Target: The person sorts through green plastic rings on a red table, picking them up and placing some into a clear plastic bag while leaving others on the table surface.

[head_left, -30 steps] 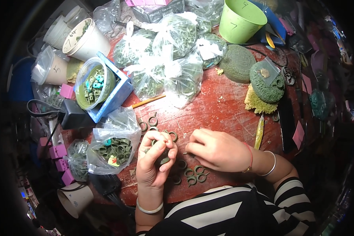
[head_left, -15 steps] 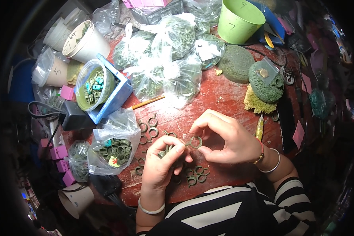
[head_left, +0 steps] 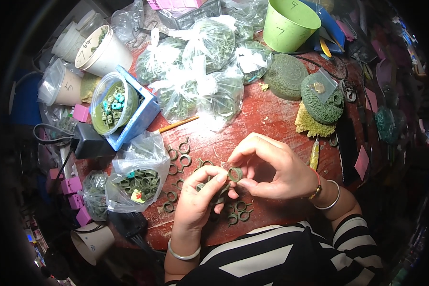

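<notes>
My left hand is curled around several dark green ring pieces, partly hidden under its fingers. A single green ring stands just above its fingertips, where my right hand pinches it between index finger and thumb. More green rings lie loose on the red worktop, left of and below my hands. An open clear bag full of similar pieces is beside them on the left.
Knotted bags of green pieces fill the back. A green bucket, round green pads and a yellow tool are at right. At left are a blue box, white cups and pink blocks.
My right hand has risen from the tabletop and closed its fingertips on a ring, which has since tilted. My left hand has shifted rightward and turned, keeping its pieces.
</notes>
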`<state>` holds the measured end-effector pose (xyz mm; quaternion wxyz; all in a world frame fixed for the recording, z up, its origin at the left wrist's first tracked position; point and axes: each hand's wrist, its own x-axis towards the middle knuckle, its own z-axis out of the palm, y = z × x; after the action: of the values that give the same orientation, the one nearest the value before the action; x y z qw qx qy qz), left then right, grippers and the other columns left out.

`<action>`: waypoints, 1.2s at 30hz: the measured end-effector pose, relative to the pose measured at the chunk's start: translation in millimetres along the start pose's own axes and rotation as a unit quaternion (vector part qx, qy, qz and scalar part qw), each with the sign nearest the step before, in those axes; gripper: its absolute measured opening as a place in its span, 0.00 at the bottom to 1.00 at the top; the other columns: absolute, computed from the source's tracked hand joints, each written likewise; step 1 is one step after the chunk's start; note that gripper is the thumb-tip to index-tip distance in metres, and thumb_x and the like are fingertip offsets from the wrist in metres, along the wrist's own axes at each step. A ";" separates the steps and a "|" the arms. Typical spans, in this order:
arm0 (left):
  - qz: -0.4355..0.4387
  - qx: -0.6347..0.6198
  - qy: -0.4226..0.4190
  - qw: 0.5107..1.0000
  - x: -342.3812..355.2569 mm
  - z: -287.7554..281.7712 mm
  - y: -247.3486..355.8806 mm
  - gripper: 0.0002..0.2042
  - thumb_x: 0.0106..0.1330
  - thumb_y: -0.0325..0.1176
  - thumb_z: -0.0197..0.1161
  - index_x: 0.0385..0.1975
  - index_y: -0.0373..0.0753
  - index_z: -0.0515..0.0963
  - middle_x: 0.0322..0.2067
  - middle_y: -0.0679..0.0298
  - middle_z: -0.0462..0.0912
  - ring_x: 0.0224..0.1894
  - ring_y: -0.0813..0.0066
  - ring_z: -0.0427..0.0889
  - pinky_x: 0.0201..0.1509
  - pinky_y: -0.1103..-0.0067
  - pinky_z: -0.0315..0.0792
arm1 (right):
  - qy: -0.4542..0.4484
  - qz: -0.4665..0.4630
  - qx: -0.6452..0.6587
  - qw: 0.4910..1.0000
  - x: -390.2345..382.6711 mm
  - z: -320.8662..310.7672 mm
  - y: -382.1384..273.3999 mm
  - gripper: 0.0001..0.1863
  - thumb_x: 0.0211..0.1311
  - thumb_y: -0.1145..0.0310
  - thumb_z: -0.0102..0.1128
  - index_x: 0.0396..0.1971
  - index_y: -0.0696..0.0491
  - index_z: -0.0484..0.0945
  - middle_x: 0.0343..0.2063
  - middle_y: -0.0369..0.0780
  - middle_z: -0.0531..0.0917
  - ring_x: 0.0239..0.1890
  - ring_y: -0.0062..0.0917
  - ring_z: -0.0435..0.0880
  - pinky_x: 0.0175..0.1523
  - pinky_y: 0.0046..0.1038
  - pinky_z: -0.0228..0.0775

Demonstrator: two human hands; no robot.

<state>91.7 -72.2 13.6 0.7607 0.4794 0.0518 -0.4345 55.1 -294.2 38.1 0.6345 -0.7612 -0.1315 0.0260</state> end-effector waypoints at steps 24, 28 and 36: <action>0.018 -0.189 0.023 0.982 4.9 -15.6 -0.3 0.22 0.81 0.48 0.44 0.46 0.33 0.77 0.41 0.52 0.84 0.38 0.68 0.86 0.23 0.83 0.72 | -0.203 -0.046 -0.223 0.952 -14.9 17.1 14.2 0.16 0.53 0.68 0.69 0.38 0.56 0.73 0.35 0.45 0.75 0.37 0.41 0.80 0.42 0.38 0.76; 0.012 -0.189 0.013 0.982 5.1 -16.7 -0.3 0.24 0.81 0.50 0.42 0.46 0.33 0.77 0.41 0.52 0.84 0.38 0.67 0.87 0.23 0.83 0.72 | -0.136 -0.037 -0.258 0.956 -12.1 11.8 14.0 0.12 0.55 0.71 0.66 0.36 0.56 0.72 0.31 0.45 0.76 0.35 0.43 0.80 0.40 0.38 0.75; 0.029 -0.037 -0.018 0.999 0.7 -5.6 -0.3 0.07 0.73 0.29 0.61 0.45 0.34 0.77 0.37 0.58 0.85 0.35 0.77 0.85 0.22 0.88 0.70 | 0.024 0.038 0.012 0.999 -1.9 6.2 6.6 0.09 0.59 0.74 0.72 0.36 0.57 0.81 0.27 0.34 0.82 0.26 0.12 0.78 0.29 0.17 0.71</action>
<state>93.8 -68.4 10.0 0.7913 0.4442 0.0405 -0.4181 53.1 -289.7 30.2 0.6451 -0.7585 -0.0869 0.0327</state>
